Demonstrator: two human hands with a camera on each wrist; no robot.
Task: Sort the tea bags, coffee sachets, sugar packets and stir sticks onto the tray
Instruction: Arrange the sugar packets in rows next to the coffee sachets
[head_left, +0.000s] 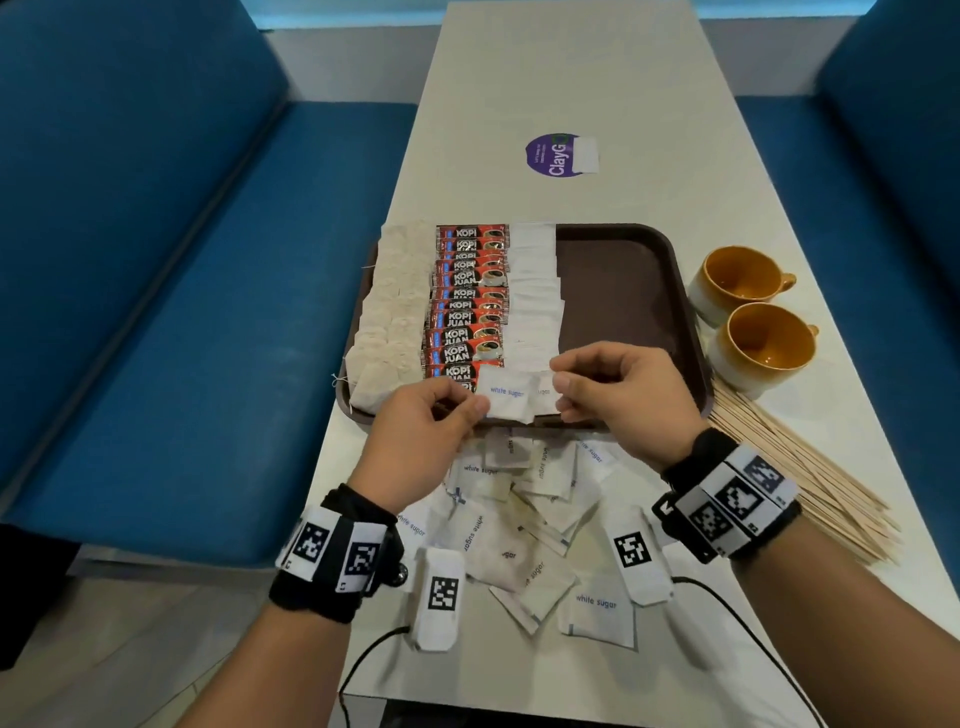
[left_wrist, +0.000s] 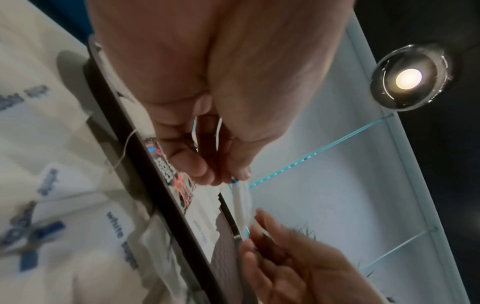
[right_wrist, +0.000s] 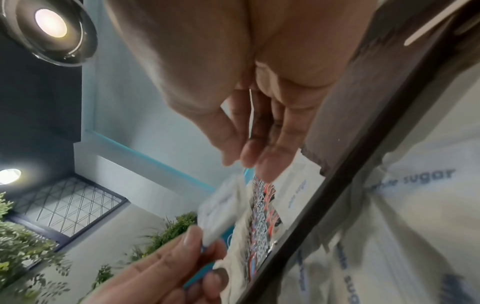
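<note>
A brown tray (head_left: 623, 291) holds a column of tea bags (head_left: 395, 312), a column of red coffee sachets (head_left: 467, 306) and a column of white sugar packets (head_left: 535, 291). My left hand (head_left: 480, 408) pinches one sugar packet (head_left: 511, 397) by its left edge just above the tray's near end; this packet (left_wrist: 240, 203) hangs from thumb and forefinger in the left wrist view. My right hand (head_left: 563, 392) hovers at the packet's right edge with nothing between its fingertips (right_wrist: 249, 160). A heap of loose sugar packets (head_left: 524, 519) lies on the table below both wrists. Wooden stir sticks (head_left: 795, 467) lie at the right.
Two orange-lined cups (head_left: 737, 280) (head_left: 763, 343) stand right of the tray. A purple sticker (head_left: 556, 155) sits farther up the table. The tray's right half is bare. Blue benches (head_left: 182, 260) flank the table. Black cables (head_left: 374, 654) trail off the near edge.
</note>
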